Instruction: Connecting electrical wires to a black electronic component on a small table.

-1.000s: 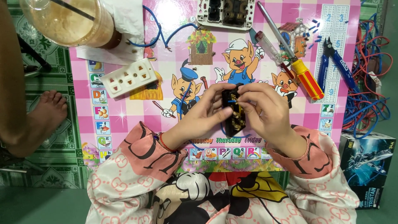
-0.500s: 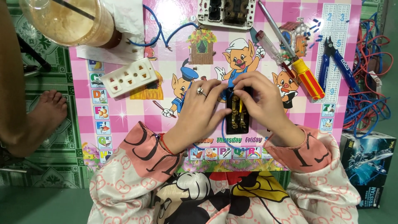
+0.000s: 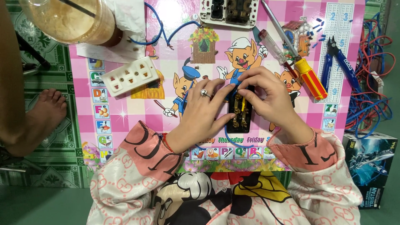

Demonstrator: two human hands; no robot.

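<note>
Head view, centre of the frame: both hands are on the black socket (image 3: pixel 239 111), which lies on the pink surface (image 3: pixel 137 110). Left hand (image 3: pixel 200 112) clamps its left edge; right hand (image 3: pixel 266 98) pinches at its top end, fingertips meeting there. Risk here: the brass contacts are small, and a slipping finger could bend one or nudge a wire loose. Screwdriver (image 3: pixel 306 75) sits just right, white socket (image 3: pixel 130 76) well left.

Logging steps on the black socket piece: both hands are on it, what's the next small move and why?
Probably press the blue wire into the black socket part. The left hand steadies the part's side, the right hand pinches at its top end, where the wire meets the brass contacts.
</note>
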